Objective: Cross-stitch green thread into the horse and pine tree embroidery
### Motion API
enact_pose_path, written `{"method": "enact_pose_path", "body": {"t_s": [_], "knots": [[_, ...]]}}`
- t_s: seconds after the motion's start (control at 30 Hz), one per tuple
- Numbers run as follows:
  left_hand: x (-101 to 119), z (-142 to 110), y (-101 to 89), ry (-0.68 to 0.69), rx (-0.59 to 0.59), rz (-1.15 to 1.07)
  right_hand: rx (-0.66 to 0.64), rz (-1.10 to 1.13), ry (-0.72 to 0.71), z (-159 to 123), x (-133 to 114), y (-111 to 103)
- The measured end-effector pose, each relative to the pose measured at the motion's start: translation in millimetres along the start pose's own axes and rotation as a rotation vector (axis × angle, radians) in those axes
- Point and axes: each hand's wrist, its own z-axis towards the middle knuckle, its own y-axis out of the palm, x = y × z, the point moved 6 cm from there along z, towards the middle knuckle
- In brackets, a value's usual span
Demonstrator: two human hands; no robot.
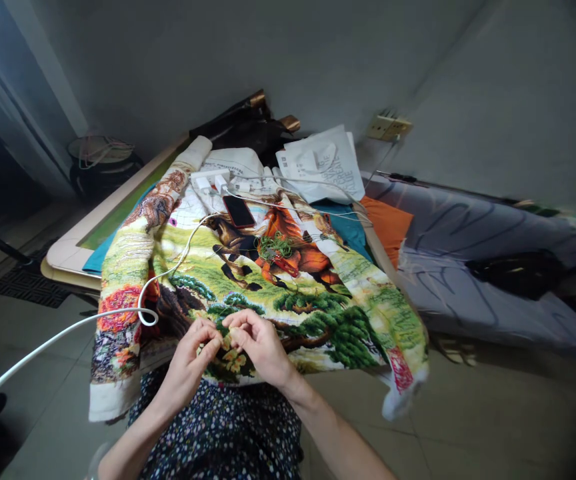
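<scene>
A large embroidered cloth point(318, 293) with horses, trees and flowers lies over a table and hangs down onto my lap. My left hand point(191, 357) and my right hand point(258, 341) meet at its near edge, both with fingers curled and pinched on the cloth by some yellow flowers. What the fingertips hold besides the cloth is too small to make out. A tangle of green thread point(274, 247) rests on the horse picture.
A dark phone point(239, 211) and white chargers point(211, 179) lie at the far end, with a white cable point(68, 330) looping off to the left. A white printed bag point(325, 163), an orange cloth point(388, 223) and a grey covered bed point(488, 267) lie to the right.
</scene>
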Motion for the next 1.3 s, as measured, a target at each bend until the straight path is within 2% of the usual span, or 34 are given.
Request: {"method": "enact_pose_path", "body": {"t_s": [0.1, 0.17, 0.3, 0.37, 0.43, 0.57, 0.6, 0.67, 0.73, 0.8, 0.87, 0.97, 1.03, 1.07, 1.13, 1.3], "knots": [[15.9, -4.2, -7.3, 0.124, 0.115, 0.278, -0.151, 0.250, 0.160, -0.7, 13.6, 15.5], [23.1, -6.3, -10.5, 0.164, 0.142, 0.348, -0.186, 0.291, 0.184, -0.7, 17.0, 19.8], [28.7, -8.6, -17.0, 0.192, 0.137, 0.361, -0.056, 0.310, 0.119, 2.1, 14.4, 9.9], [32.0, -10.8, -19.8, 0.227, 0.176, 0.458, 0.025, 0.317, 0.071, 2.1, 9.8, 4.4], [37.4, -13.8, -18.7, 0.291, 0.216, 0.589, 0.037, 0.320, 0.037, 0.8, 4.7, 5.8], [48.9, -18.5, -12.3, 0.414, 0.271, 0.707, -0.228, 0.431, 0.167, -4.4, 4.9, 31.2], [50.2, -18.7, -12.6, 0.417, 0.282, 0.689, -0.251, 0.446, 0.208, -5.4, 6.8, 34.0], [48.9, -17.3, -15.8, 0.369, 0.280, 0.605, -0.187, 0.429, 0.241, -4.8, 10.2, 30.1], [42.8, -14.3, -20.5, 0.265, 0.248, 0.465, -0.097, 0.376, 0.216, -3.4, 11.5, 21.2], [33.6, -11.4, -22.8, 0.139, 0.192, 0.262, -0.067, 0.328, 0.172, -2.9, 11.3, 15.3], [22.1, -9.4, -19.6, -0.007, 0.123, -0.029, -0.054, 0.298, 0.142, -3.7, 11.8, 13.0], [6.1, -8.7, -4.7, -0.207, 0.048, -0.530, -0.020, 0.266, 0.137, -7.0, 13.8, 14.9], [-1.2, -7.9, 2.2, -0.257, 0.087, -0.745, -0.005, 0.246, 0.128, -10.0, 13.0, 18.8], [-3.8, -7.1, 2.2, -0.243, 0.136, -0.779, -0.001, 0.237, 0.115, -11.6, 11.5, 20.7], [-5.6, -5.5, -3.0, -0.157, 0.241, -0.665, 0.004, 0.222, 0.078, -14.3, 6.6, 23.2], [8.9, -5.9, -21.9, 0.132, 0.358, 0.027, 0.002, 0.175, 0.050, -17.7, -2.6, 19.5]]}}
